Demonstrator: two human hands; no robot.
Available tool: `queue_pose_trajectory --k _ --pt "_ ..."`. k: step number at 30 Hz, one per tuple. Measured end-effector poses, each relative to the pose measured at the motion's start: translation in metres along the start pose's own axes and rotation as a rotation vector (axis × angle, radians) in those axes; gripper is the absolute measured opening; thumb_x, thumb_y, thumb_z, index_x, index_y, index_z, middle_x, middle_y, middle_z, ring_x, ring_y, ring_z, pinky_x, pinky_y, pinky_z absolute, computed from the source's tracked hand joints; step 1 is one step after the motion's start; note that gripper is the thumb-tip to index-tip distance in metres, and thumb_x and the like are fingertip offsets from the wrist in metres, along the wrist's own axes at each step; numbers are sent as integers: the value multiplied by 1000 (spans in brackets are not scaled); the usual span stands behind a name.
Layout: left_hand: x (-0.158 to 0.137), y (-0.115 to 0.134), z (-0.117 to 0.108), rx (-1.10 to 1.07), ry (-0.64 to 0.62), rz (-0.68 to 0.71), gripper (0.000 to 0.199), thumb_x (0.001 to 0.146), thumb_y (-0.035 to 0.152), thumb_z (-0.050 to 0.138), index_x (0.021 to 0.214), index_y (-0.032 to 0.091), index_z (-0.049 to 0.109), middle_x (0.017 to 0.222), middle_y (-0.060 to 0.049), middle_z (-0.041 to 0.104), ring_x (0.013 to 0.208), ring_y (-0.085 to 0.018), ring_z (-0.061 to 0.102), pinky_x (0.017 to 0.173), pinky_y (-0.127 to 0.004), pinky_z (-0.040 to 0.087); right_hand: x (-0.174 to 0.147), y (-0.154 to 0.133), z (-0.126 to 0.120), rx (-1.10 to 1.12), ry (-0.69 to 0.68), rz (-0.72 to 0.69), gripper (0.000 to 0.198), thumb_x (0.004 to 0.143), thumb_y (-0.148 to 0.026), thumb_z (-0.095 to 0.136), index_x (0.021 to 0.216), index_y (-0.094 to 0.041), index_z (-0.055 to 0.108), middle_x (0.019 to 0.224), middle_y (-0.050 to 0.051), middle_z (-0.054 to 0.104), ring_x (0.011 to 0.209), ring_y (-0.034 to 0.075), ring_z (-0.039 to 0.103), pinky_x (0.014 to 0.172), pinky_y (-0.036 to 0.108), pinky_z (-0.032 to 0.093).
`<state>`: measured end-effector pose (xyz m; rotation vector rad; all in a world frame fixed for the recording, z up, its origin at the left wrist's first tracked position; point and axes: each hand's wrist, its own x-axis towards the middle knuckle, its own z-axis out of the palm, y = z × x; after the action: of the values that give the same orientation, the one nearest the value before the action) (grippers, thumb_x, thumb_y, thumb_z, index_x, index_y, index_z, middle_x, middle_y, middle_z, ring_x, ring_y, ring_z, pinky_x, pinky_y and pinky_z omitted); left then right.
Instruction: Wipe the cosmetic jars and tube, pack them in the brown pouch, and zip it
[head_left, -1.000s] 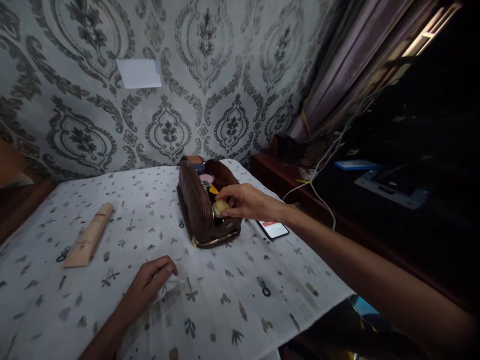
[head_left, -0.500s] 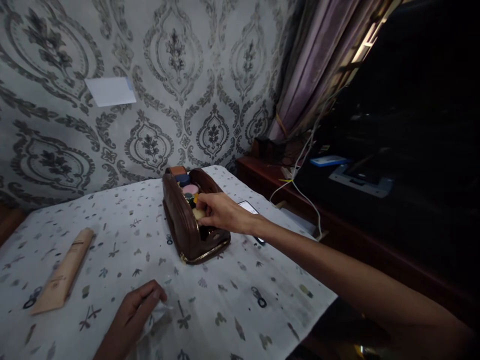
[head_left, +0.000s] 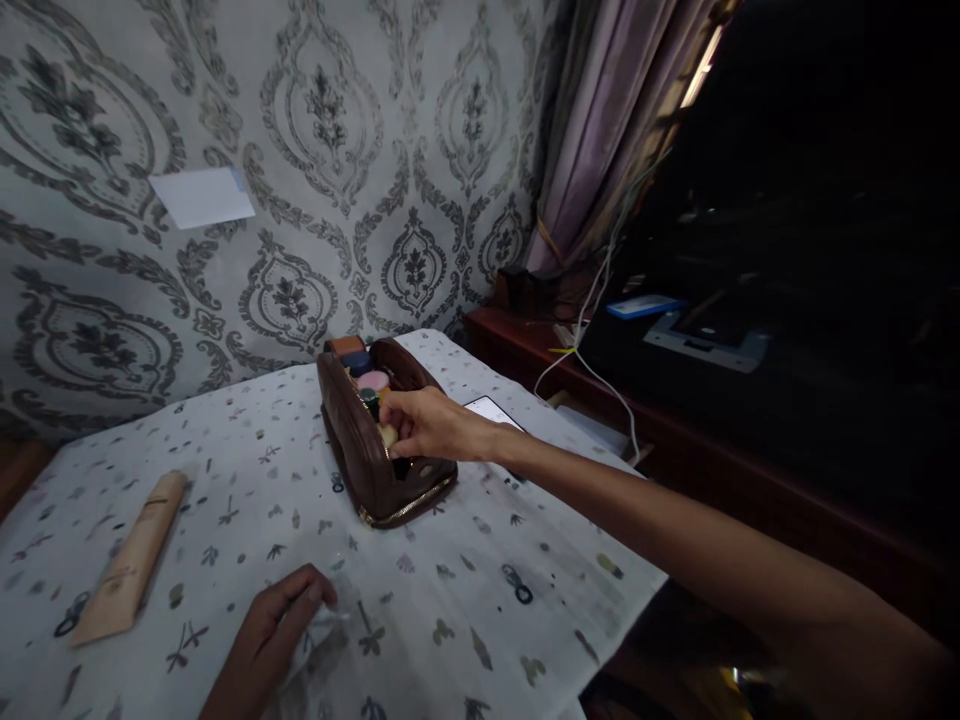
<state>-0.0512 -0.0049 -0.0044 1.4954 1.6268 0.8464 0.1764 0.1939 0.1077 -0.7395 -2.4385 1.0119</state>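
A brown leather toiletry bag [head_left: 356,450] stands unzipped on the patterned cloth [head_left: 247,500]. Over its opening is my right hand [head_left: 435,425], fingers and thumb pinched at a pale yellow round-topped item [head_left: 388,436] inside. Behind that item, a dark-capped container [head_left: 370,398], a pink round lid [head_left: 373,380] and a dark blue item [head_left: 358,362] sit in a row. My left hand [head_left: 274,635] rests near the front of the cloth, closed on crumpled clear plastic [head_left: 319,630], partly hidden by the fingers. A beige squeeze tube [head_left: 135,560] lies at the left.
Right of the bag, a phone [head_left: 491,408] with a lit screen lies partly behind my right wrist. White cables [head_left: 592,330] hang by the dark red furniture [head_left: 510,345] beyond the right edge. Patterned wallpaper [head_left: 322,110] and a purple curtain [head_left: 585,130] stand behind.
The view has shifted slightly. My right hand stays in the bag, its fingers a little lower around the pale yellow item. My left hand keeps its place with the plastic.
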Motion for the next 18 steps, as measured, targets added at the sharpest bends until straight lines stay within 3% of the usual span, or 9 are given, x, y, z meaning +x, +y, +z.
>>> queue_pose_trajectory --k 6,9,12,15,18 --pt "0 -1 -2 21 2 2 48 91 61 44 76 21 67 74 -3 64 78 -22 60 72 -27 48 -5 1 -3 50 -38 10 31 70 -10 76 90 -19 55 77 -5 65 67 11 62 61 20 46" --pt "-1 0 -1 12 2 7 49 91 61 44 76 21 67 75 -4 65 79 -23 61 73 -28 48 -10 2 -6 80 14 4 29 69 -13 76 92 -18 59 82 -3 66 68 11 63 63 21 48" --pt "-1 3 -1 18 -9 12 50 92 61 43 76 21 67 74 -4 64 77 -22 60 73 -28 48 -16 3 -11 200 185 -23 21 73 -19 71 91 -17 61 85 0 67 69 11 64 64 23 51" --pt "-1 8 0 17 9 25 52 91 64 42 74 20 66 72 -4 63 75 -22 60 71 -29 47 -24 -3 -13 363 405 -22 19 79 -32 67 88 -17 60 79 1 65 62 12 63 57 22 50" --pt "-1 13 2 5 47 26 55 88 67 43 70 20 65 68 -4 61 70 -21 58 66 -29 46 -39 -14 1 416 542 -12 24 84 -41 64 85 -18 59 73 0 64 55 10 60 50 20 45"
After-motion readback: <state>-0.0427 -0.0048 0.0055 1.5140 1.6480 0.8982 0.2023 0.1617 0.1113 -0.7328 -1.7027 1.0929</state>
